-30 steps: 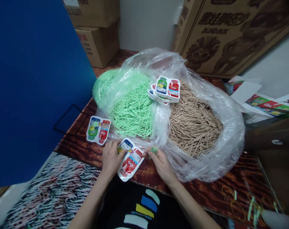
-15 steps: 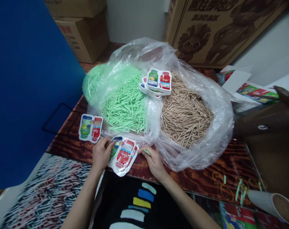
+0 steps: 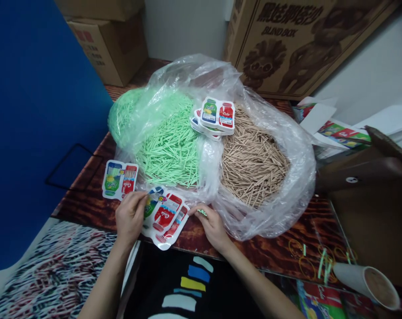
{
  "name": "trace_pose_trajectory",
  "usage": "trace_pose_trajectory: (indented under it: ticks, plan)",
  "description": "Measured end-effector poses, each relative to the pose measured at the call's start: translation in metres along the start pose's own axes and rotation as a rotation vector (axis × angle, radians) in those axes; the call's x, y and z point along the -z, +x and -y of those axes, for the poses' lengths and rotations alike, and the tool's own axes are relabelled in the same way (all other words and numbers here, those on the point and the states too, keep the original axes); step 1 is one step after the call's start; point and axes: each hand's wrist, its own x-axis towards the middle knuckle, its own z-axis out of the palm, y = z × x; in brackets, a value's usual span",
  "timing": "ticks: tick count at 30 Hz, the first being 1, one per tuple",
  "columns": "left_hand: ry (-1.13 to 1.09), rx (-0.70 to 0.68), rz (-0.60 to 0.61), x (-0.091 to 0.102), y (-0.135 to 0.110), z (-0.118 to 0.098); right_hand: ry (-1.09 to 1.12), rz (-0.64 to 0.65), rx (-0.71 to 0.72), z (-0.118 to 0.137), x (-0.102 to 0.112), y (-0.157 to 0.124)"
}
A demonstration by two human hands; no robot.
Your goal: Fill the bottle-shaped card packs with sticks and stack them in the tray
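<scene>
My left hand (image 3: 129, 217) is closed, pinching the left side of a jar-shaped printed packet (image 3: 168, 212) with green Sprite-style and red Cola pictures. Another such packet lies under it, its red part showing at the lower right. My right hand (image 3: 214, 228) is closed around a small bunch of green sticks (image 3: 202, 212), whose ends show above the fingers. Its fingertips are at the packets' right edge; whether they grip it I cannot tell. Behind the hands, a clear plastic bag holds loose green sticks (image 3: 171, 150) beside brown sticks (image 3: 254, 164).
A filled packet (image 3: 120, 179) lies left of my left hand. Several packets (image 3: 217, 116) are stacked between the stick piles. A paper cup (image 3: 367, 283) lies tipped at the right, near rubber bands (image 3: 307, 267). Cardboard boxes (image 3: 280, 48) stand behind; a blue panel (image 3: 38, 133) borders the left.
My left hand has shifted slightly left at the packet, and more of the lower packet shows. The right hand stays by the edge with its green sticks. The whole view has shifted a little.
</scene>
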Motion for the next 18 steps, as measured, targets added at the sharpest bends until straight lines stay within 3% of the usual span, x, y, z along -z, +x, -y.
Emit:
trace_pose_trajectory:
  ticks: [2,7,18]
  plan:
    - [-0.066,0.011,-0.004,0.001,0.002,-0.008,0.004,0.004,0.009,0.000,0.001,0.001]
    - [-0.222,0.030,0.144,-0.007,0.007,-0.021,-0.022,-0.019,0.033,0.003,0.007,0.007]
    - [-0.342,0.104,0.154,-0.005,0.004,-0.018,-0.012,0.006,0.031,0.017,0.021,0.017]
